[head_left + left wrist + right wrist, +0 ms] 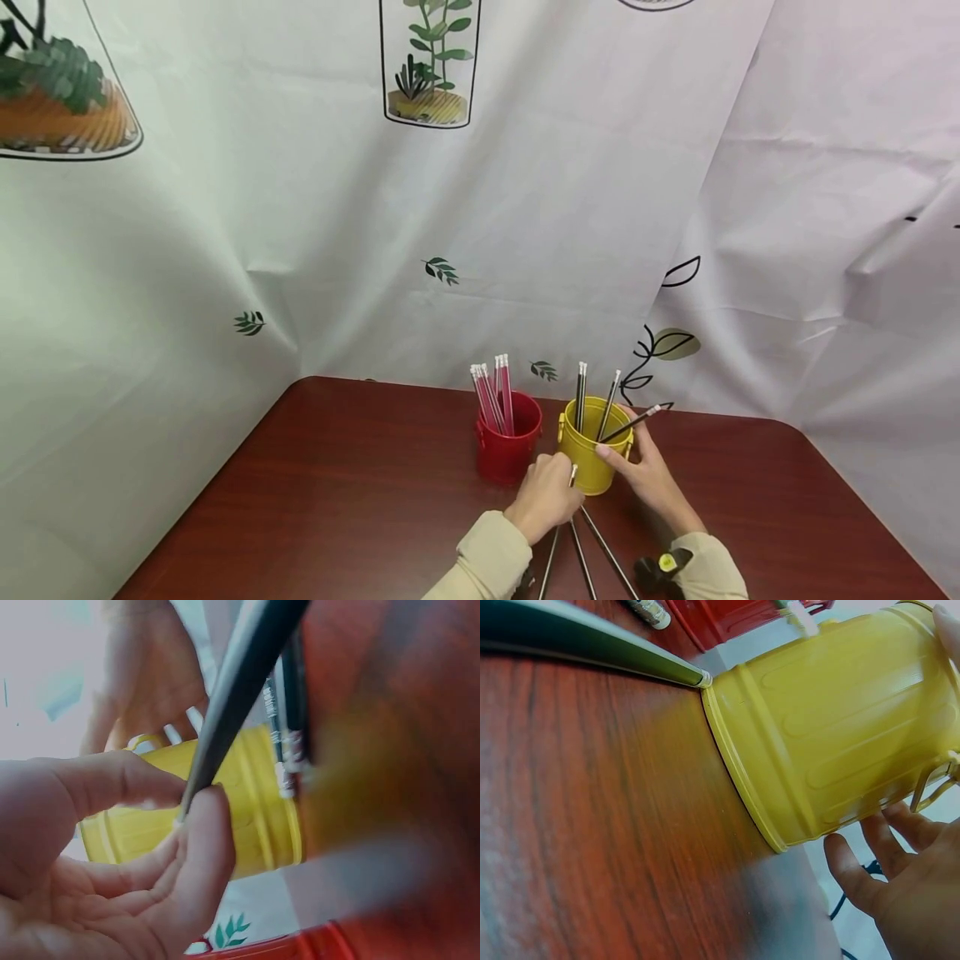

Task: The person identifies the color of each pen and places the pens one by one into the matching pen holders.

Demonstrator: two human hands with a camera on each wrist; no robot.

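Between thumb and fingers, my left hand pinches a dark pencil, whose white eraser end pokes up just above the hand in the head view. Right in front of it stands a small yellow bucket with side handles. My right hand holds this bucket by its right side, the thumb at the near rim and fingers reaching round behind. Several dark pencils stand in the bucket, erasers up, one leaning far right over the rim. More dark pencils lie fanned out on the table below my left hand.
A red bucket with several pink pencils stands just left of the yellow one. Both are near the back edge of the brown wooden table. A pale cloth with printed plants hangs behind the table.
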